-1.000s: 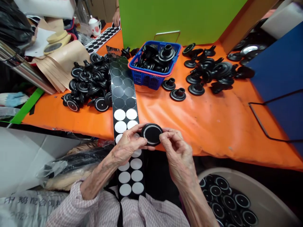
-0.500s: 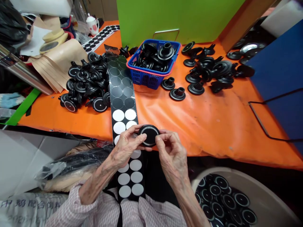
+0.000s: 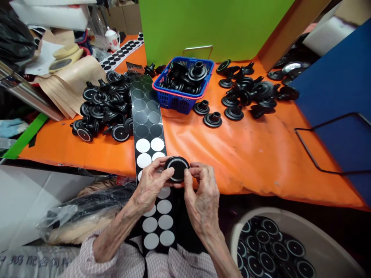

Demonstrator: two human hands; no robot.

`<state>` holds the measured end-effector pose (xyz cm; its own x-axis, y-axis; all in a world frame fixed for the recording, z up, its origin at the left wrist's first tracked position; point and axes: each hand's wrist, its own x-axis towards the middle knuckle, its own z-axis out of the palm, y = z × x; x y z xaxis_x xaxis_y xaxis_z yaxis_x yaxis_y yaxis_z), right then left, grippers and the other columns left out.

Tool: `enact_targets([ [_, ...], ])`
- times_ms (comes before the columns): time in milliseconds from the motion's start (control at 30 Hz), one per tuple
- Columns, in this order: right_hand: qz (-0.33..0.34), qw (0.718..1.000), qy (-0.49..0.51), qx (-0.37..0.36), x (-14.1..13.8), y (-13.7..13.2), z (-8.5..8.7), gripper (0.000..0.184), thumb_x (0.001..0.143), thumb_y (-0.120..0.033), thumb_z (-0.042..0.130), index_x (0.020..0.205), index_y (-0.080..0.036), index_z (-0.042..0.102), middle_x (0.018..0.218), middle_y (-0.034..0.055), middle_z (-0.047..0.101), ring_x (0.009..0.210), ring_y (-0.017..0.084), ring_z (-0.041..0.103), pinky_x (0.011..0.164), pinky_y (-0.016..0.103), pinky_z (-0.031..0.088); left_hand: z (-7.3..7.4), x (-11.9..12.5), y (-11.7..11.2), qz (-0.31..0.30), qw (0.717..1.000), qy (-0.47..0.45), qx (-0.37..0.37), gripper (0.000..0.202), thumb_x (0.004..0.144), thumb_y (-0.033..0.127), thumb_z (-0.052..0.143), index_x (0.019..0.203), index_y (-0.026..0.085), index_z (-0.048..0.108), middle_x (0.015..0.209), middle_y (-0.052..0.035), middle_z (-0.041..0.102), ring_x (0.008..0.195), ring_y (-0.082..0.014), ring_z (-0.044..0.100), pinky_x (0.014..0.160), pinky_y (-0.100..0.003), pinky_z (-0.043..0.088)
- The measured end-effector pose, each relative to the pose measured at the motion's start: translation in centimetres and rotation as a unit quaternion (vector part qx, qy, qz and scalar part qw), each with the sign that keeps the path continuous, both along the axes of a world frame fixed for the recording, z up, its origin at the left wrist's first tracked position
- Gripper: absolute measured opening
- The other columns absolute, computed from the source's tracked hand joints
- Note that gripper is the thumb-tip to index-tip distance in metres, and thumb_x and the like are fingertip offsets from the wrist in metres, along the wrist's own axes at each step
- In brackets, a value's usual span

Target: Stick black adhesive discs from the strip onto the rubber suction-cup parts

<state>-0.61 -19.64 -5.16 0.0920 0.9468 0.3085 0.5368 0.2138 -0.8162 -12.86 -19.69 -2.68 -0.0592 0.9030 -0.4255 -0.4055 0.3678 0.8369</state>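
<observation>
Both my hands grip one round black disc part with a pale ring near its edge, held at the table's front edge. My left hand pinches its left side. My right hand pinches its right side, thumb against the rim. Under my hands a long black strip runs from my lap up across the orange table. Its near part carries white round stickers; farther up, the circles are bare and shiny.
A heap of black parts lies left of the strip. A blue basket holds more, and others are scattered to its right. A beige tub at lower right holds several parts. A green board stands behind, a blue panel on the right.
My hands and the disc have shifted slightly left and nearer the strip; the right thumb has moved onto the disc's rim. The view has tilted a little.
</observation>
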Motion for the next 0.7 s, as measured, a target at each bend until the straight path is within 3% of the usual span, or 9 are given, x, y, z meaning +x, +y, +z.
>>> enact_targets([
  [167,-0.008,1.000,0.018,0.011,-0.3,-0.1,-0.3,0.013,0.090,-0.029,0.050,0.080,-0.023,0.050,0.091,0.0078,0.058,0.092,0.021,0.059,0.076,0.037,0.053,0.1,-0.1,-0.1,-0.008,1.000,0.002,0.006,0.039,0.071,0.033,0.075,0.105,0.015,0.064,0.108,-0.0103,0.065,0.088,-0.0224,0.066,0.068,-0.032,0.059],
  [233,-0.012,0.996,0.086,-0.037,-0.1,0.0,-0.6,0.016,0.087,-0.038,0.056,0.089,-0.022,0.054,0.094,0.0087,0.060,0.088,0.022,0.062,0.071,0.037,0.055,0.3,-0.1,-0.1,-0.017,1.000,-0.006,0.006,0.039,0.072,0.034,0.075,0.105,0.016,0.063,0.108,-0.0105,0.064,0.088,-0.0231,0.066,0.069,-0.032,0.059],
  [300,0.028,0.977,0.172,-0.124,0.5,0.5,-1.0,0.027,0.083,-0.045,0.060,0.096,-0.021,0.056,0.092,0.0077,0.062,0.079,0.021,0.064,0.064,0.034,0.055,0.6,-0.2,0.0,-0.036,0.999,-0.018,0.013,0.037,0.074,0.036,0.073,0.106,0.018,0.064,0.108,-0.0102,0.064,0.088,-0.0242,0.066,0.069,-0.033,0.059],
  [367,0.090,0.950,0.225,-0.199,1.4,1.5,-1.2,0.030,0.082,-0.050,0.061,0.088,-0.021,0.059,0.080,0.0038,0.063,0.069,0.018,0.063,0.059,0.029,0.054,0.8,-0.3,0.5,-0.059,0.998,-0.028,0.025,0.033,0.076,0.037,0.071,0.104,0.021,0.066,0.108,-0.0095,0.063,0.089,-0.0253,0.067,0.067,-0.032,0.059],
  [433,0.120,0.939,0.237,-0.219,2.1,3.2,-0.9,0.034,0.080,-0.053,0.062,0.073,-0.020,0.058,0.066,0.0000,0.058,0.062,0.016,0.058,0.055,0.026,0.050,1.0,-0.5,1.7,-0.080,0.995,-0.040,0.041,0.028,0.077,0.037,0.071,0.100,0.023,0.068,0.107,-0.0086,0.064,0.088,-0.0255,0.067,0.064,-0.030,0.058],
  [567,0.142,0.930,0.280,-0.190,2.1,8.7,2.0,0.040,0.074,-0.056,0.067,0.066,-0.018,0.056,0.058,-0.0035,0.052,0.053,0.011,0.050,0.048,0.021,0.043,2.9,-0.6,7.3,-0.087,0.993,-0.018,0.079,0.023,0.076,0.027,0.071,0.096,0.016,0.067,0.095,-0.0096,0.066,0.077,-0.0220,0.069,0.065,-0.030,0.058],
  [700,0.154,0.912,0.349,-0.153,-0.5,16.7,6.4,0.038,0.066,-0.049,0.075,0.065,-0.016,0.055,0.051,-0.0041,0.052,0.044,0.007,0.046,0.043,0.018,0.038,6.9,-1.2,15.3,-0.051,0.995,0.028,0.087,0.035,0.080,0.012,0.062,0.114,0.008,0.057,0.091,-0.0111,0.066,0.066,-0.0156,0.067,0.066,-0.029,0.058],
])
